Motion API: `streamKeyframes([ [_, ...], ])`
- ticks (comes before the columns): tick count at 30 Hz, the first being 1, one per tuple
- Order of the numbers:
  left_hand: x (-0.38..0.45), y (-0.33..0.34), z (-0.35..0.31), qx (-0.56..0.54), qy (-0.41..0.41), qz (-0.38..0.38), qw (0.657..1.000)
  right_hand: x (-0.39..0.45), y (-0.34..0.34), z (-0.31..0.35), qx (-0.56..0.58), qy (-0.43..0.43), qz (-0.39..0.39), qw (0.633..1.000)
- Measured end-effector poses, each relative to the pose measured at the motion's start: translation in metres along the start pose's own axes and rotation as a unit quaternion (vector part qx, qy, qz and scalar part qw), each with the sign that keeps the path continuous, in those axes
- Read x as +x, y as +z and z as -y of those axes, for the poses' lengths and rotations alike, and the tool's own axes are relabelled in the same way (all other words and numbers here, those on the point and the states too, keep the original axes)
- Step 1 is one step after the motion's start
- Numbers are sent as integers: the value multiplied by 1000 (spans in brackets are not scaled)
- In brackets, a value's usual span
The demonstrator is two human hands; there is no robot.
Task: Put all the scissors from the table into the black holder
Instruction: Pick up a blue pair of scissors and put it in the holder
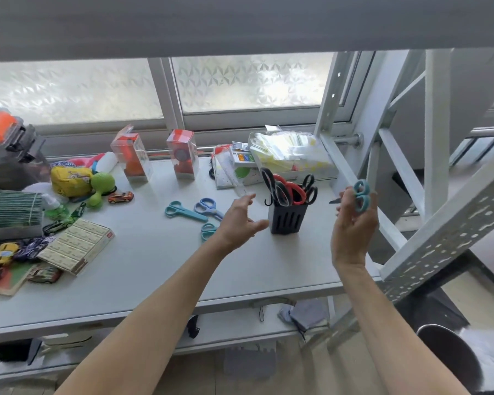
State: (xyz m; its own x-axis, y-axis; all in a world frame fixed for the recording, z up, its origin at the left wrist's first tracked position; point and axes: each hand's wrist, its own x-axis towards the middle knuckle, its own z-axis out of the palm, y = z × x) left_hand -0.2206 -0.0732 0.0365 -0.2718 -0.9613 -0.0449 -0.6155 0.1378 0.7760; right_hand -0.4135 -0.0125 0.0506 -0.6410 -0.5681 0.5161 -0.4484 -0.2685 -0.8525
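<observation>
The black holder (287,219) stands on the white table (154,266) with red-handled and black-handled scissors sticking out of it. My right hand (354,223) is raised to the right of the holder, shut on teal scissors (362,195) whose dark tip points left. My left hand (240,220) hovers open just left of the holder, holding nothing. On the table left of that hand lie teal scissors (183,211) and blue scissors (207,207). Another teal pair (208,231) is partly hidden under my left hand.
Toy cars, a green toy (102,185), a yellow pouch and a flat box (77,245) crowd the table's left side. Two clear boxes (183,158) and a plastic bin of packets (291,155) stand along the window. A white metal shelf frame (428,246) rises at the right.
</observation>
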Motion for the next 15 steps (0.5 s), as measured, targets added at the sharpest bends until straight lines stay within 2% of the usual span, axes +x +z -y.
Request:
streamKeyframes([
  [3,15,12,-11,12,3,7,1000,27,8,1,-31,6,-1,1000],
  [7,27,22,-21,3,-5,8,1000,38,22,8,-38,6,77,996],
  [12,33,28,-22,24,-5,-27,999,38,37,15,-42,-9,161,986],
  [15,34,30,-21,20,-3,-30,999,37,44,13,-90,-17,213,973],
])
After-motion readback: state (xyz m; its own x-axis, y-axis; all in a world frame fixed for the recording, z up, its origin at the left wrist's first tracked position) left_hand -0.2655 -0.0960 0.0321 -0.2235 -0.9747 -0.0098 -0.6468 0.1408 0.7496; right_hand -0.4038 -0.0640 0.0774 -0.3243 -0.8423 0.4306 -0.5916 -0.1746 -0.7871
